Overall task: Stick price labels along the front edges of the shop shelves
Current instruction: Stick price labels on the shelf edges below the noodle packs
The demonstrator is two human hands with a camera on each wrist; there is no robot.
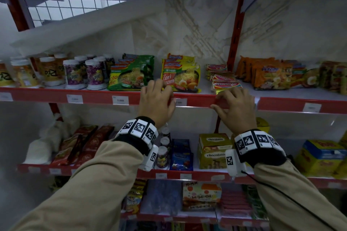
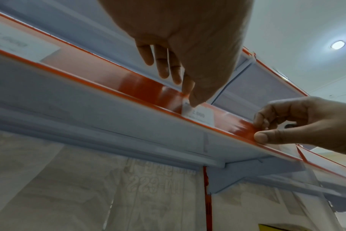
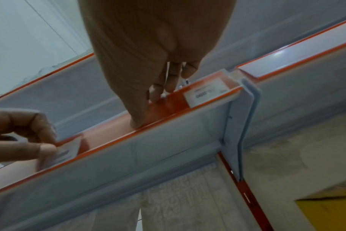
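The red front strip [image 1: 93, 97] of the upper shelf carries white price labels [image 1: 120, 100]. One price label [image 1: 182, 101] sits half hidden beside my left hand [image 1: 169, 97]. In the left wrist view my left hand [image 2: 189, 100] pinches the left edge of this label [image 2: 202, 116] against the strip [image 2: 144, 84]. My right hand [image 1: 220, 101] grips the strip further right, fingers curled over its top and thumb under its lower rim [image 2: 261, 129]. In the right wrist view its thumb [image 3: 136, 123] presses the strip, and the left hand [image 3: 47, 148] holds the label [image 3: 68, 150].
Another label [image 3: 205, 93] sits at the strip's right end by a red upright [image 1: 233, 43]. Noodle packets [image 1: 180, 73] and cups [image 1: 93, 75] stand just behind the strip. The neighbouring shelf's strip [image 1: 281, 105] has a label [image 1: 312, 107]. Stocked shelves lie below.
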